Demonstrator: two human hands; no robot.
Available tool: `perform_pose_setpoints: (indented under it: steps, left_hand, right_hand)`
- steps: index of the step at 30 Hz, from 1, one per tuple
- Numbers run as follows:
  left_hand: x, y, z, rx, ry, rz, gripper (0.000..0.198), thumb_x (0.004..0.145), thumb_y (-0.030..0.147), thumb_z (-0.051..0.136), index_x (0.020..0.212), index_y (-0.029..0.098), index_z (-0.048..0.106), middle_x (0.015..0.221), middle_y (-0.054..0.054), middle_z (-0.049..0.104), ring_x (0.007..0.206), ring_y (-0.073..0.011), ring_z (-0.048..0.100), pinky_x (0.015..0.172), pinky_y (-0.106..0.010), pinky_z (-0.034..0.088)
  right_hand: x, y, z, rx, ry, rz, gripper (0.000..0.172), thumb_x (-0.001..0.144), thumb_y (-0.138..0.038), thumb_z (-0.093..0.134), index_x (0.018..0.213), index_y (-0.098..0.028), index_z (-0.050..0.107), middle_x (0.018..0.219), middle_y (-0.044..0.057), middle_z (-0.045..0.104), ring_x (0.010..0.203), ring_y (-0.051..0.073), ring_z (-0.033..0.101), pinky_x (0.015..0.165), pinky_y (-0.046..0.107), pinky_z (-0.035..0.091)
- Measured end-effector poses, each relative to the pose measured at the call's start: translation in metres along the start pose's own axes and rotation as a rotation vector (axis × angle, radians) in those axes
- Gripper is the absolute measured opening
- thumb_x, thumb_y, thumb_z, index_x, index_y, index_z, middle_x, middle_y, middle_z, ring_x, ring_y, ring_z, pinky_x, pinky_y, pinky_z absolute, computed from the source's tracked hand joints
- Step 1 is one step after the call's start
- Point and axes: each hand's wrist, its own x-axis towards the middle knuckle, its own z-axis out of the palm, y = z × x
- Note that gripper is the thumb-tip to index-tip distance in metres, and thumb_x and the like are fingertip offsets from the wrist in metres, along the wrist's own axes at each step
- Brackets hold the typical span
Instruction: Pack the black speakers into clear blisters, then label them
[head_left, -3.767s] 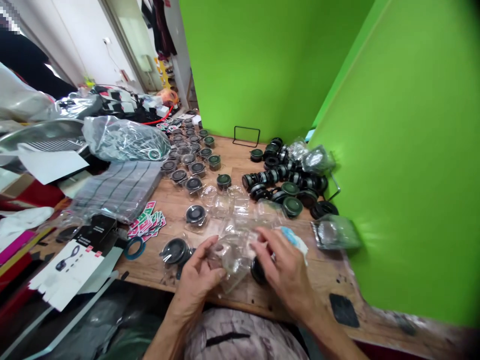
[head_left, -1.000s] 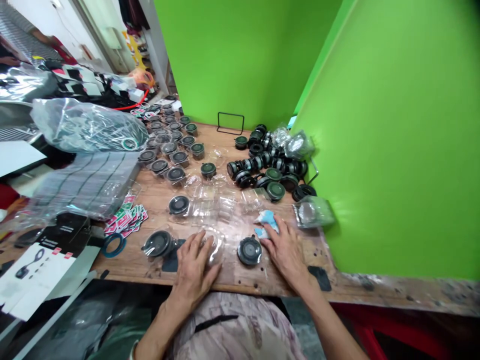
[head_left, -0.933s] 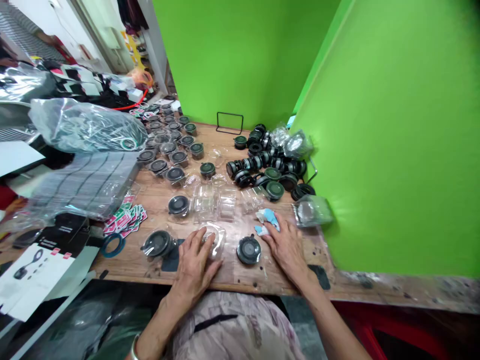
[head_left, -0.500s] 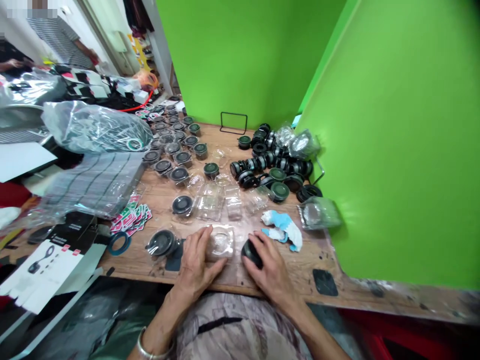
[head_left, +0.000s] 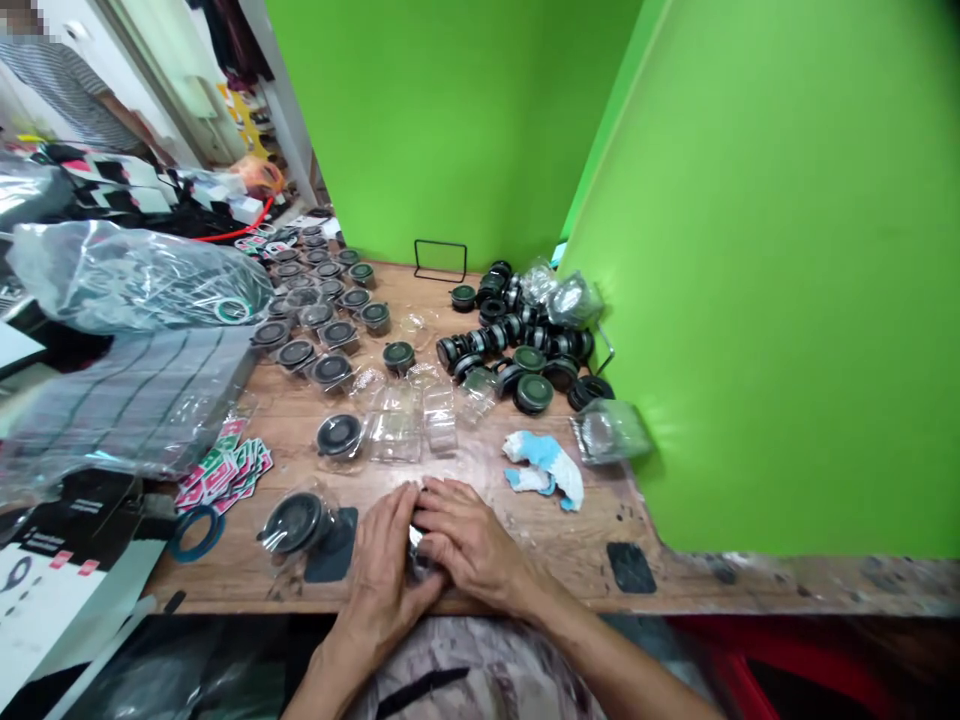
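My left hand (head_left: 381, 555) is closed around the side of a clear plastic blister shell at the table's front edge, its thumb along the near side. My right hand (head_left: 466, 545) is pressed over the same spot, its fingers curled on a black round part that they almost wholly cover. Only a shiny sliver of the shell (head_left: 416, 545) shows between the hands. To the left lies a black disc in a clear shell (head_left: 296, 522), beside a dark square pad (head_left: 334, 545). Ahead are several clear plastic shells (head_left: 396, 425) and another packed disc (head_left: 339, 437).
Packed discs (head_left: 330, 372) fill the back left, and loose black round parts (head_left: 491, 340) are heaped at the back right. A blue-and-white crumpled cloth (head_left: 547, 468), cards (head_left: 229, 470) and a blue tape roll (head_left: 196, 532) lie around. Green panels (head_left: 465, 130) border the table; a person (head_left: 67, 90) stands far left.
My right hand has moved left with the black round part, onto the clear shell under my left hand. The view has shifted to the right.
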Motion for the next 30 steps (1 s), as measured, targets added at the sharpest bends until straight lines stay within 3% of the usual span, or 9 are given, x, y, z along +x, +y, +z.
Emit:
perform_pose_setpoints:
  steps: [3,5,9,11,15,19,23,25,30]
  left_hand:
    - [0.006,0.005,-0.001,0.039,-0.076,0.001,0.077,0.075,0.028,0.059,0.14,0.017,0.021,0.122,-0.016,0.049,0.109,-0.0295,0.048,0.089,-0.046,0.041]
    - [0.009,0.004,-0.001,0.133,-0.084,-0.011,0.07,0.074,0.028,0.058,0.137,0.017,0.03,0.123,-0.017,0.049,0.107,-0.0305,0.049,0.086,-0.045,0.041]
    - [0.014,-0.004,-0.002,0.391,0.018,-0.011,0.046,0.08,0.025,0.054,0.124,0.013,0.048,0.129,-0.02,0.048,0.114,-0.0354,0.045,0.086,-0.048,0.039]
    - [0.015,-0.008,-0.005,0.492,0.067,-0.019,0.038,0.082,0.022,0.051,0.118,0.012,0.053,0.128,-0.021,0.049,0.116,-0.0369,0.044,0.086,-0.049,0.038]
    - [0.016,-0.002,-0.012,0.502,0.164,-0.111,0.04,0.083,0.024,0.052,0.121,0.012,0.051,0.128,-0.021,0.049,0.112,-0.0368,0.048,0.086,-0.051,0.038]
    - [0.019,0.019,-0.009,0.107,0.094,0.032,0.069,0.077,0.037,0.061,0.136,0.015,0.032,0.132,-0.019,0.043,0.117,-0.0317,0.045,0.092,-0.046,0.041]
    - [0.026,0.031,0.007,0.069,-0.095,0.207,0.073,0.073,0.032,0.061,0.136,0.013,0.031,0.134,-0.02,0.042,0.12,-0.0344,0.04,0.088,-0.049,0.043]
    - [0.028,0.03,0.014,0.145,-0.107,0.266,0.063,0.072,0.028,0.06,0.13,0.014,0.04,0.133,-0.02,0.044,0.119,-0.0363,0.04,0.085,-0.05,0.044]
    - [0.027,0.025,0.017,0.238,-0.074,0.317,0.042,0.073,0.023,0.058,0.115,0.017,0.054,0.128,-0.018,0.049,0.113,-0.036,0.045,0.079,-0.049,0.045]
  right_hand:
    - [0.018,0.016,-0.029,-0.133,0.183,0.087,0.025,0.091,-0.021,0.041,0.101,-0.017,0.063,0.103,0.008,0.065,0.096,0.017,0.056,0.085,0.032,0.044]
    - [0.04,0.036,-0.045,-0.386,0.238,0.211,0.03,0.089,-0.015,0.039,0.111,-0.017,0.06,0.118,0.012,0.058,0.105,0.023,0.051,0.085,0.038,0.042]
    - [0.082,0.075,-0.059,-0.7,0.087,0.286,0.041,0.088,-0.011,0.04,0.125,-0.025,0.05,0.145,0.011,0.033,0.13,0.034,0.027,0.094,0.055,0.031]
    - [0.088,0.081,-0.061,-0.724,-0.016,0.235,0.033,0.088,-0.012,0.04,0.115,-0.023,0.056,0.142,0.01,0.037,0.13,0.033,0.026,0.096,0.056,0.028]
    - [0.053,0.059,-0.053,-0.712,0.012,0.219,0.021,0.088,-0.01,0.04,0.095,-0.014,0.059,0.108,0.012,0.059,0.107,0.025,0.047,0.09,0.046,0.035]
    - [-0.014,0.018,-0.032,-0.625,0.212,0.157,0.022,0.087,-0.011,0.042,0.103,-0.015,0.057,0.101,0.01,0.062,0.101,0.022,0.051,0.089,0.041,0.038]
    - [-0.057,-0.008,-0.041,-0.338,-0.125,0.037,0.038,0.083,-0.025,0.051,0.12,-0.014,0.05,0.132,0.01,0.049,0.131,0.023,0.031,0.103,0.037,0.034]
    - [-0.064,-0.008,-0.061,-0.212,-0.193,0.029,0.039,0.083,-0.03,0.053,0.12,-0.017,0.05,0.131,0.007,0.051,0.129,0.02,0.035,0.105,0.037,0.034]
    - [-0.04,0.041,-0.099,-0.328,0.216,0.287,0.028,0.088,-0.024,0.046,0.114,-0.018,0.054,0.118,0.011,0.057,0.112,0.02,0.05,0.095,0.038,0.042]
